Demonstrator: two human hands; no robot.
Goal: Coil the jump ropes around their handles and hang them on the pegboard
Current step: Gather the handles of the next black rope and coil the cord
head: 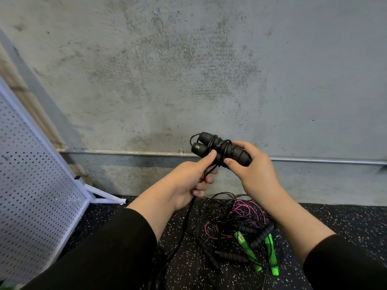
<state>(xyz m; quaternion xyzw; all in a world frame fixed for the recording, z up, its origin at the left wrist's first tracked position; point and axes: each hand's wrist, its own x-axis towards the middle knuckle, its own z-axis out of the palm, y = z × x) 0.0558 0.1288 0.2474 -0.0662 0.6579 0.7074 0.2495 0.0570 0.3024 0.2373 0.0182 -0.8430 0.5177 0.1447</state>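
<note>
Winding the black rope onto its paired handles

The right hand grips the black handles side by side so the cord binds them; the left hand pinches the slack cord, feeding it taut. Pegboard stands left; other ropes lie tangled below.

Black handles side by side, cord-wrapped — white pegboard tilted left.

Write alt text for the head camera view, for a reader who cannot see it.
A person's right hand holds a pair of black handles while the left hand grips the black rope being wound around them. Below, tangled jump ropes with pink cord and green handles lie on speckled flooring; a white pegboard leans at left.
</note>
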